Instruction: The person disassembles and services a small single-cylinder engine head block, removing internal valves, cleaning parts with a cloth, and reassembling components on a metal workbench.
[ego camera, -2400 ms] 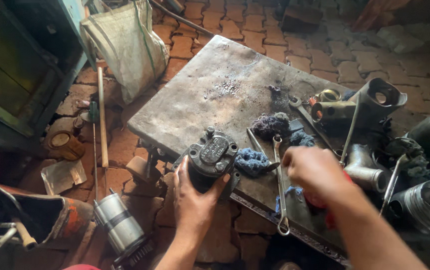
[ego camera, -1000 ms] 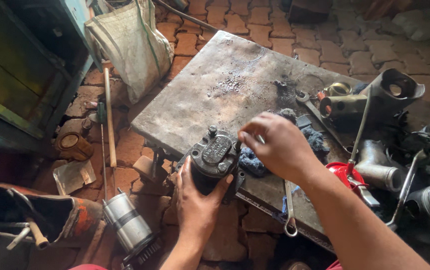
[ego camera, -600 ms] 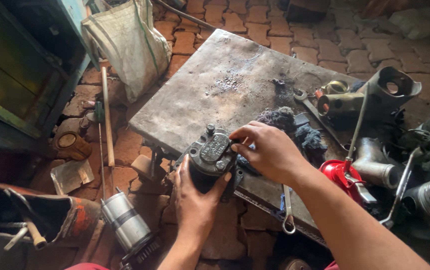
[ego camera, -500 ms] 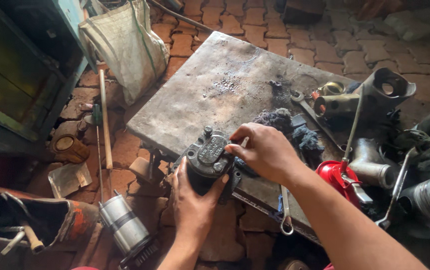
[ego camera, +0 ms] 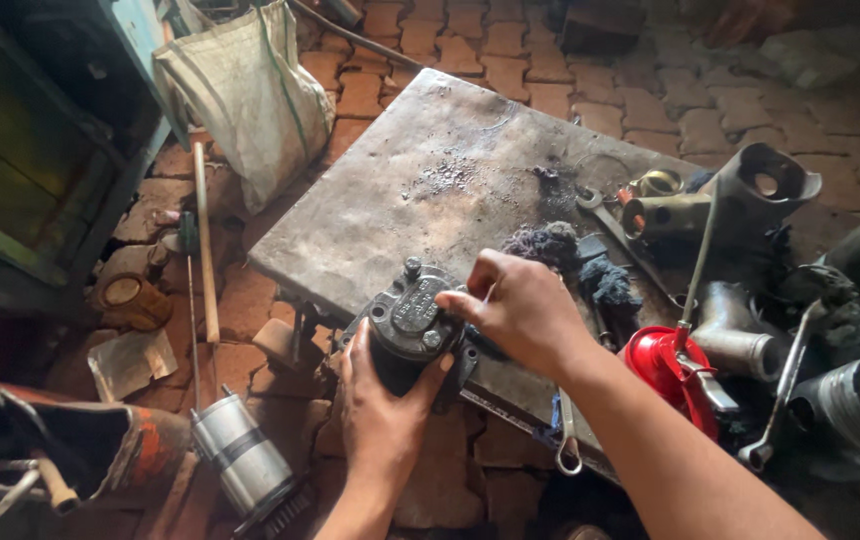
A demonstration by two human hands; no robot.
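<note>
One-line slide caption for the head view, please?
Left hand grips dark metal housing at the steel table edge; right hand touches its top.

I see warm, dim daylight with no hard glare. The metal table (ego camera: 420, 200) is brightest, with a dull grey sheen on top. The left side and the lower corners sink into deep shadow. My hands (ego camera: 520, 310) look slightly soft, and the far bricks (ego camera: 750, 90) are blurred. Lines bow a little near the edges.

hands: left (ego camera: 382, 415), right (ego camera: 525, 310), both bare, no gloves | forearms: bare, no sleeves in view | wrists: no watch, no bands | fingers: no rings seen
</note>
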